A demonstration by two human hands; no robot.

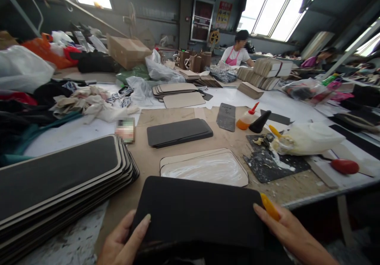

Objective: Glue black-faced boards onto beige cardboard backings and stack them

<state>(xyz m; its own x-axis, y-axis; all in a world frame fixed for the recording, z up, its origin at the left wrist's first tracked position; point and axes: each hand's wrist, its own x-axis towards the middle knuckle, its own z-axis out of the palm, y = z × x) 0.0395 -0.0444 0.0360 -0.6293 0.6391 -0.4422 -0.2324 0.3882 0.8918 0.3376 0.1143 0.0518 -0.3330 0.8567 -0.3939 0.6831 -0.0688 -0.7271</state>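
A black rounded-corner panel (198,211) is held up close to me, tilted, by its two ends. My left hand (126,233) grips its left end, thumb on top. On the right end, my right hand (285,225) pinches the panel and also has a yellow-handled tool (269,206) tucked in it; the tool's working end is hidden. Just beyond lies a beige panel (204,168) smeared with white glue, overlapping another beige panel. Farther back, dark grey panels (179,132) rest on the brown board.
A tall stack of panels (59,174) stands at left. At right are a glue-covered black board (276,160), a white glue container (311,138), an orange-filled bottle (246,116), a black cone (259,122) and a red object (344,166). A co-worker (236,51) sits across the table.
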